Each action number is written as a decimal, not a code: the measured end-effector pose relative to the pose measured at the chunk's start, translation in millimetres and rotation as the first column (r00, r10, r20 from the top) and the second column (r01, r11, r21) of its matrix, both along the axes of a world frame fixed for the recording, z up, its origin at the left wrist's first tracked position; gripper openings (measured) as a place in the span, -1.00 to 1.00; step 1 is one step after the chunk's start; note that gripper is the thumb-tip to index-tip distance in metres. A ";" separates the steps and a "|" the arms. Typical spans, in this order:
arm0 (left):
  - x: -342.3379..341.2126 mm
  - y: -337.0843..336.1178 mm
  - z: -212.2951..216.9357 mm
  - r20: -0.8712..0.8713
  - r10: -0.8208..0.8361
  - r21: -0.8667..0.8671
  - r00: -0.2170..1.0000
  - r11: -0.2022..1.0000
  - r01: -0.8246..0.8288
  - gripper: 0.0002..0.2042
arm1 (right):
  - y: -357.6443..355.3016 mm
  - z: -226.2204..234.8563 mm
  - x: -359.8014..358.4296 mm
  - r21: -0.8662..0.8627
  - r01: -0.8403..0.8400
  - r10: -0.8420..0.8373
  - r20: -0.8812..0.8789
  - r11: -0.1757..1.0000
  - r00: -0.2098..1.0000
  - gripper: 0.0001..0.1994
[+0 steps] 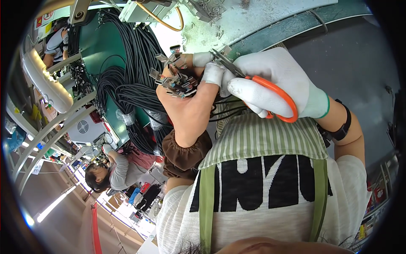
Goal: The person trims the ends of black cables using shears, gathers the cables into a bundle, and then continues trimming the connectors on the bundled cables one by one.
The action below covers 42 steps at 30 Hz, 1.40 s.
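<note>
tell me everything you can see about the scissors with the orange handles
The scissors are small, with thin orange loop handles that look plastic-coated and short dark metal blades. The right hand, in a white knit glove, grips them with fingers through the loops. The blades point up and to the left, their tips near the left hand's taped fingertips, just beside the cluster of metal connectors on black cables that the left hand holds. Whether the blades are open cannot be told.

Two signs sit upper left of the black cable bundle [127,72]: a red-white round-symbol sign [47,16] and a yellow label [47,28] below it.
</note>
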<state>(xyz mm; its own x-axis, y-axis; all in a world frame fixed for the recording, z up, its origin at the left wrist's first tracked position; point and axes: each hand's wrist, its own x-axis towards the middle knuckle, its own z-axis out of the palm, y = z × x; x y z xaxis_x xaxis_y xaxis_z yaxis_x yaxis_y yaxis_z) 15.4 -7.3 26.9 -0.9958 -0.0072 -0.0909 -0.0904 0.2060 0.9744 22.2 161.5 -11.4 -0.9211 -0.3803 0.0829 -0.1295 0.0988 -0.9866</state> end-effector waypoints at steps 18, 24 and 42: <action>-97.4 -40.5 -21.1 0.349 -0.393 0.451 0.851 0.866 0.216 -0.87 | 8.8 -22.7 -115.8 0.150 0.326 0.041 -0.947 0.934 0.319 -0.93; -89.6 -32.3 -9.5 0.308 -0.377 0.225 0.874 0.921 0.318 -0.82 | 14.0 -18.5 -116.5 0.191 0.304 0.089 -0.943 0.933 0.321 -0.89; -69.8 -22.5 -18.0 0.085 -0.231 -0.131 0.969 0.962 0.241 -0.74 | 17.1 -23.0 -104.3 0.101 0.053 0.040 -0.744 0.993 0.666 -0.88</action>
<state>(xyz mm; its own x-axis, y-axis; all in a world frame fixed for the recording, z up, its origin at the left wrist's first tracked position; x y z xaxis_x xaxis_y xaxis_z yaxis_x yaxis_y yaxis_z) -54.4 -29.8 8.8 -0.9622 0.2101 -0.1732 -0.0879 0.3622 0.9279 -82.1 178.6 -34.4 -0.5725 -0.4234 0.7021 -0.8148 0.1985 -0.5447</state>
